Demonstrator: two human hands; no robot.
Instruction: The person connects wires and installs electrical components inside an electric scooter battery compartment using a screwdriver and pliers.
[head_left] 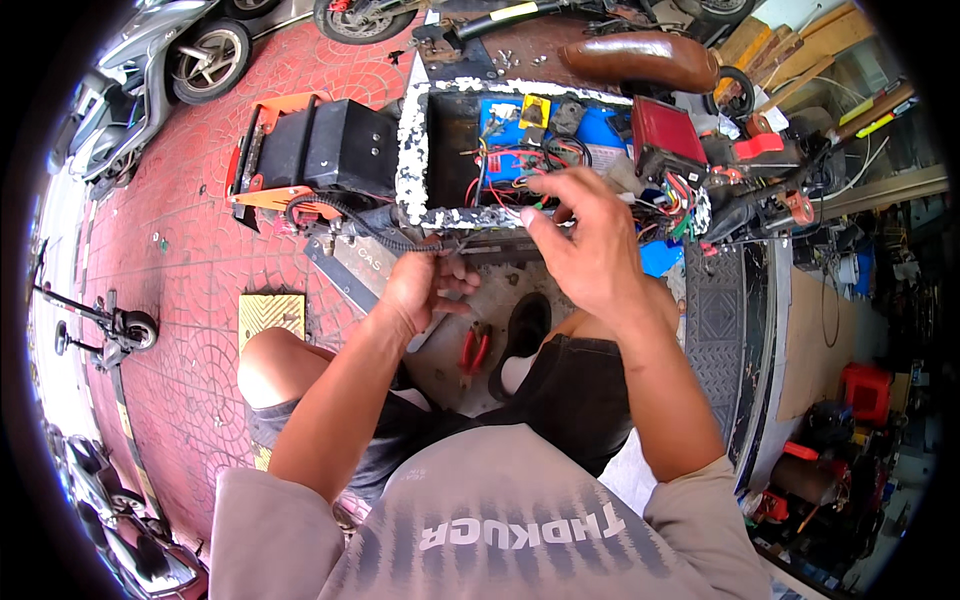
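A long box [412, 150] with a chipped white-and-black rim lies ahead of me. Inside it are blue-wrapped battery packs [600, 128], a yellow piece [535, 110] and a tangle of thin red and dark wires [515, 160]. My left hand [425, 288] is below the near rim, its fingers curled at the end of a black corrugated cable sleeve [385, 240]; the grip is partly hidden. My right hand [592, 240] hovers over the near rim beside the wires, thumb and index finger apart, with nothing visible between them. Red-handled pliers [474, 350] lie on the ground between my feet.
A black rear box with orange brackets [345, 150] adjoins on the left. A red box [668, 138] and bundled connectors [680, 200] sit to the right. Behind are a brown seat [640, 62] and loose screws. Parked scooters [130, 90] stand at the left; a cluttered shop lies right.
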